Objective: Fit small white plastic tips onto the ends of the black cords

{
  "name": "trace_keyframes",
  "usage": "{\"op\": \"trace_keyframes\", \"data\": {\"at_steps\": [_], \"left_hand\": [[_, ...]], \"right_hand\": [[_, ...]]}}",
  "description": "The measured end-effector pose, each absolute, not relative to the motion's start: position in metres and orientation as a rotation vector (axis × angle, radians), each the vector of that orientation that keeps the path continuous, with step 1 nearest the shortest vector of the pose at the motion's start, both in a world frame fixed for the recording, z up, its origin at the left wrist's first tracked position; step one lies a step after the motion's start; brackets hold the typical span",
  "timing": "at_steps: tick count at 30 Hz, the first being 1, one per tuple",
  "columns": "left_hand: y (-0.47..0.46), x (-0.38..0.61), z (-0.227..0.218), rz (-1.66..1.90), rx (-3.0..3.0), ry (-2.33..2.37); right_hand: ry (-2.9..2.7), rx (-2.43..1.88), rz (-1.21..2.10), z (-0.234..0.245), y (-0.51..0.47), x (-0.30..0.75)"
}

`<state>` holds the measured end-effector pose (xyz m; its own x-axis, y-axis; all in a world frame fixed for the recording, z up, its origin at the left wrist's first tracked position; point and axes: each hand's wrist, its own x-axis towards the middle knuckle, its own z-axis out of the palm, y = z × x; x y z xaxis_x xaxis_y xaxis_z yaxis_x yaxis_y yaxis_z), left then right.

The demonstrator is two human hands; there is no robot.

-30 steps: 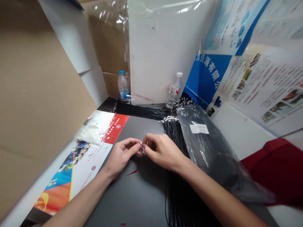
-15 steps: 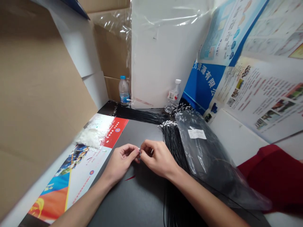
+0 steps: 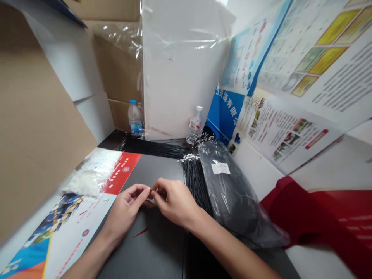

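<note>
Running to the near edge of the bench [image 3: 139, 255], a bundle of black cords [image 3: 200, 186] passes beneath the right forearm [image 3: 221, 245], its white tips [image 3: 189, 157] pointing toward the far edge. A thin red scrap [image 3: 141, 232] lies just nearer than the hands. Above mid-bench, the left hand [image 3: 123, 211] pinches a tiny white piece [image 3: 149, 189] between thumb and forefinger; the right hand [image 3: 174, 201] has its fingers drawn together right against it, though whether they also grip it is too small to tell. Printed sheets [image 3: 87, 221] line the left edge, a bag of small white bits [image 3: 90, 172] on top. Right of the cords lies a clear plastic bag [image 3: 229, 197] with a white label [image 3: 221, 168], beside a dark red cloth [image 3: 290, 205]. Along the far edge stretches a second bundle [image 3: 157, 148]. Near the far left corner stands a blue-capped bottle [image 3: 135, 120]; toward the far right, a white-capped bottle [image 3: 195, 124]. Behind rises a white board [image 3: 186, 77].
</note>
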<state>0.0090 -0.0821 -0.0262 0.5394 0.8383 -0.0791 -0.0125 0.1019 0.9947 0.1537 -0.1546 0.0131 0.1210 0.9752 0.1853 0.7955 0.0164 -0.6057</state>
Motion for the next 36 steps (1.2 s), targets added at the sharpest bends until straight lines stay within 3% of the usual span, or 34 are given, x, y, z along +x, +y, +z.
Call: {"op": "trace_keyframes", "data": {"at_steps": [9, 15, 20, 25, 30, 33, 36], "left_hand": [[-0.062, 0.004, -0.022, 1.060, 1.216, 0.900], [-0.042, 0.044, 0.014, 1.101, 1.496, 0.702], [-0.033, 0.131, 0.008, 0.971, 1.920, 0.546], [-0.028, 0.169, 0.011, 0.893, 2.031, 0.522], [-0.041, 0.094, 0.033, 0.883, 2.171, 0.643], [-0.067, 0.019, 0.024, 0.640, 2.449, 0.700], [-0.089, -0.046, 0.011, 0.883, 2.631, 0.892]], "right_hand": [[-2.039, -1.779, 0.625, 0.079, -0.199, 0.150], [-2.000, -1.702, 0.736, 0.059, -0.236, 0.147], [-1.592, -1.953, 0.419, 0.016, -0.240, 0.176], [-1.437, -2.256, 0.091, 0.004, -0.241, 0.196], [-1.433, -2.246, -0.164, 0.010, -0.248, 0.199], [-1.627, -1.934, -0.302, 0.013, -0.255, 0.189], [-1.850, -1.543, -0.501, 0.022, -0.262, 0.175]]}}
